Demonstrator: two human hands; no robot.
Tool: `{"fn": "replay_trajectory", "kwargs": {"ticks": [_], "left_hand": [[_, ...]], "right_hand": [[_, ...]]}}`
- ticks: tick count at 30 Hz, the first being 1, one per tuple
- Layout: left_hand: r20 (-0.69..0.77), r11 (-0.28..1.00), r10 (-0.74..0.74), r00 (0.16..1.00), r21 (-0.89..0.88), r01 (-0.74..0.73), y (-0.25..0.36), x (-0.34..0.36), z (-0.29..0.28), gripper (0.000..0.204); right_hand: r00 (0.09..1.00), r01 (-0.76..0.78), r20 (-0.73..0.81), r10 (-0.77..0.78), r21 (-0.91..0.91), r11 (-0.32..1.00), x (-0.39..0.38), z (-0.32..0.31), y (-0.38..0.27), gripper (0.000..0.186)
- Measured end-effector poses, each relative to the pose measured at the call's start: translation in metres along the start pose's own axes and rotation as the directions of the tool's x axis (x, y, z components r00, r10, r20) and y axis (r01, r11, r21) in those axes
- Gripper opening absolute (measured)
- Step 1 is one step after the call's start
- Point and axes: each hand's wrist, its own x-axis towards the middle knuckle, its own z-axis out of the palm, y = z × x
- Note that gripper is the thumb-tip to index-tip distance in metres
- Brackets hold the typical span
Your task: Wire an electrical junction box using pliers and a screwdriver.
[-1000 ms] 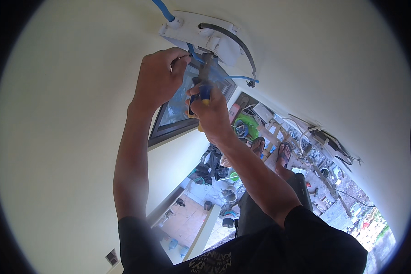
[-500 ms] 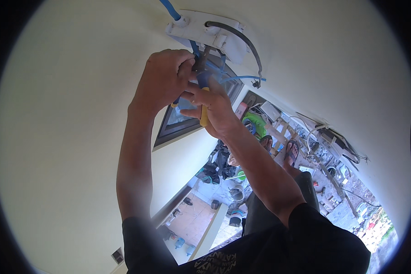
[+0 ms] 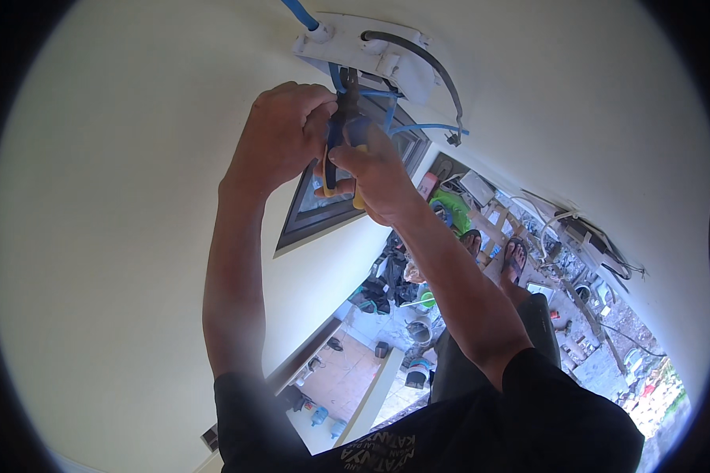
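Observation:
Above me on the wall is a white electrical box point(image 3: 355, 41) with a blue cable point(image 3: 337, 77) coming out underneath. My right hand point(image 3: 383, 177) is wrapped round the handles of blue-and-yellow pliers point(image 3: 329, 169), its thumb across them. Their dark jaws point up, just below the box, next to the blue cable. My left hand point(image 3: 288, 134) is closed beside the jaws, thumb and fingers pinched together at the cable's lower part. What lies between those fingertips is hidden.
A black cable point(image 3: 426, 57) with a plug-like end hangs off the box's right side. Another blue cable point(image 3: 430, 126) sticks out below. A dark-framed window point(image 3: 292, 229) is behind my hands. Far below lie buckets, tools and clutter around my sandalled feet point(image 3: 514, 258).
The pliers' handles have come closer together in my right hand, and the jaws sit differently against the cable. My left hand keeps its pinch. The whole view has shifted slightly.

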Motion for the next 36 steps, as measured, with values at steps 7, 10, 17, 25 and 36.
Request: {"fn": "replay_trajectory", "kwargs": {"ticks": [7, 10, 17, 25, 36], "left_hand": [[-0.007, 0.999, -0.031, 1.000, -0.009, 0.031, -0.003, -0.003, 0.001, 0.008], [-0.006, 0.999, -0.032, 0.999, 0.008, 0.032, -0.005, -0.004, 0.001, 0.008], [-0.092, 1.000, 0.022, 0.995, 0.018, -0.020, -0.006, 0.000, -0.006, 0.006], [-0.030, 0.956, -0.241, 0.970, -0.180, 0.232, -0.005, 0.008, 0.018, 0.023], [-0.007, 0.666, -0.491, 0.871, -0.647, 0.370, -0.011, 0.030, 0.040, 0.030]], "right_hand": [[0.998, 0.054, -0.046, -0.052, 0.043, 0.998, 0.003, -0.006, 0.008, 0.028], [0.999, -0.007, 0.036, 0.005, 0.080, 0.997, 0.004, -0.005, 0.008, 0.020], [0.978, -0.132, 0.190, 0.083, 0.263, 0.956, 0.002, -0.016, 0.006, 0.021], [0.980, -0.130, 0.166, 0.113, 0.093, 0.987, 0.008, -0.022, -0.004, 0.017], [0.937, -0.141, 0.343, 0.061, 0.215, 0.966, 0.001, -0.038, -0.004, 0.022]]}}
